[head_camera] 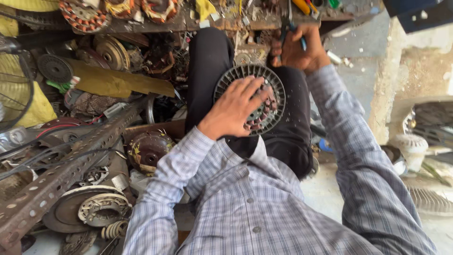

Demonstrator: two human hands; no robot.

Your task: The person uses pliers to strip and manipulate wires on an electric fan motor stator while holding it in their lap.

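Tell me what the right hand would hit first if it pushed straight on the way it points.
Probably the cluttered wooden shelf edge just beyond the right hand, which grips blue-handled pliers; depth is unclear.

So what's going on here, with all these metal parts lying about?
A person in a checked shirt sits with a round slotted motor part on their lap. Their left hand lies flat on it, fingers spread over the copper windings. Their right hand is up at the cluttered bench edge, gripping a blue-handled tool, probably pliers. Around them lie more wound motor cores, a perforated angle bar and a rusty motor housing.
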